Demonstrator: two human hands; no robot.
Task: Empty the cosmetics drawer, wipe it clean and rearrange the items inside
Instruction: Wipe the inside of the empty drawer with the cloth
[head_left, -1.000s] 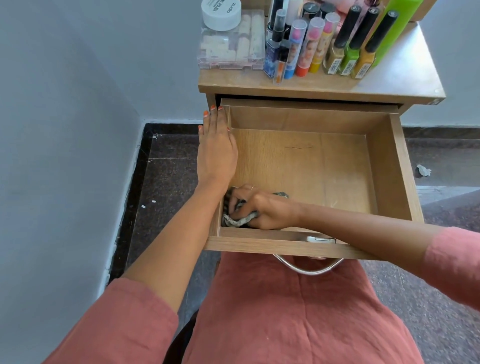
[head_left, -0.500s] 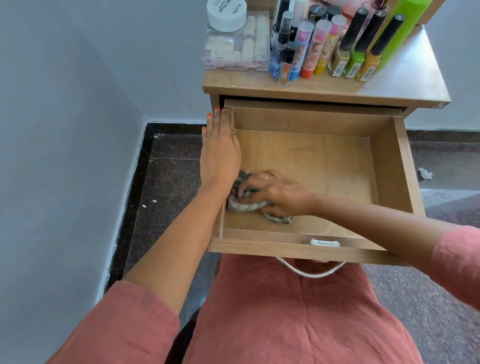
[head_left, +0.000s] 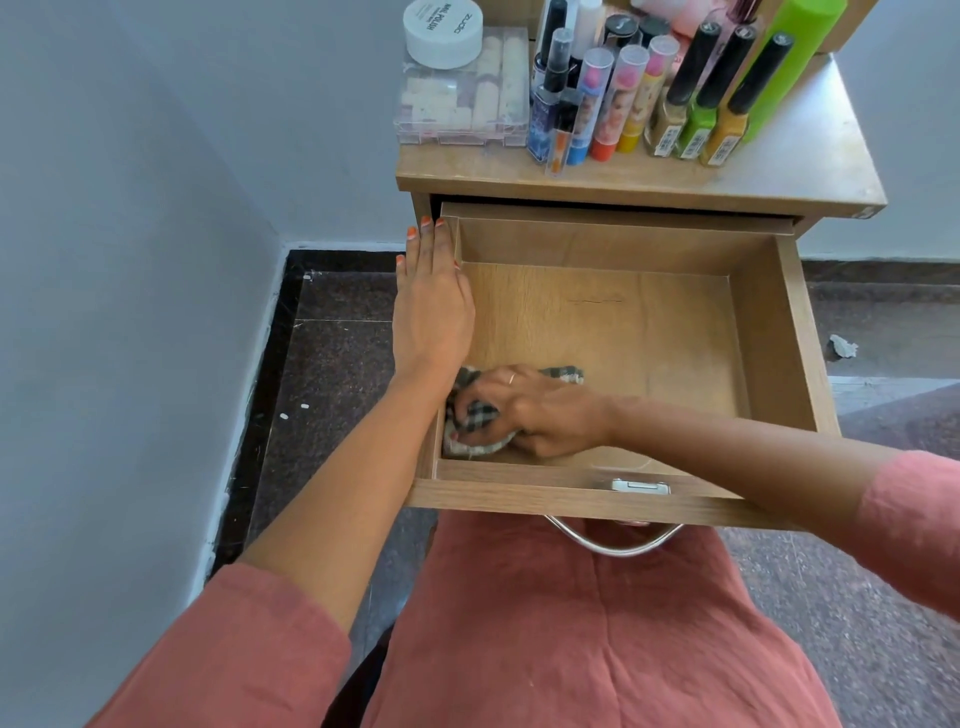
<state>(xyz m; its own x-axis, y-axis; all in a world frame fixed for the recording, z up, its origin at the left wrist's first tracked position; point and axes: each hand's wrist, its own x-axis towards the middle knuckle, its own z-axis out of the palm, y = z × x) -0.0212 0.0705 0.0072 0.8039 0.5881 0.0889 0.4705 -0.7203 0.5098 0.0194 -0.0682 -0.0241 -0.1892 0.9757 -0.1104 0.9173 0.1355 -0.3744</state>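
the checked cloth (head_left: 475, 423) sits bunched in the near left corner of the drawer (head_left: 795, 332). the right hand (head_left: 524, 410) has its fingers curled over it, pressing it to the wooden bottom. the bare bottom spreads away to the right and toward the back, so i'd guess the next stroke goes that way. the left hand (head_left: 431, 312) lies flat, fingers straight, along the top of the drawer's left wall (steadying it, it seems). the cosmetics (head_left: 623, 98) stand crowded on the cabinet top (head_left: 810, 150) above, beside a clear box (head_left: 457, 111) with a white jar (head_left: 443, 31) on it. there's dark speckled floor (head_left: 337, 374) below and a pale wall (head_left: 130, 208) to the left.
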